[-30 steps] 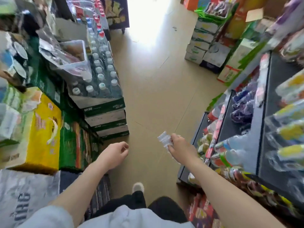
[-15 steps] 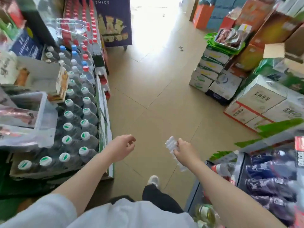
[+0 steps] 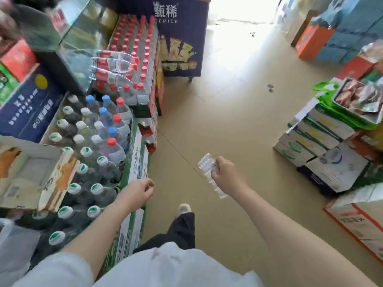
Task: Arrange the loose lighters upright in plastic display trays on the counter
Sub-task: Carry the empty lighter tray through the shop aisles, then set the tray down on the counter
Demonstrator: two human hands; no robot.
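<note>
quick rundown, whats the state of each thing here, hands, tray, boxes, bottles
right hand: grips a clear plastic tray, held out over the floor
plastic tray: empty as far as can be seen, tilted, carried in the air
left hand: holds nothing, fingers loosely curled
white carton: open, flaps up, on the bottles
water bottles: upright, capped, packed together
green-and-white boxes: shut, stacked on the floor

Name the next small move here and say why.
Probably keep carrying the clear plastic tray onward to the counter. The right hand grips it over open floor, the left hand holds nothing, and no lighters or counter top show between the stacked water bottles and cartons.
</note>
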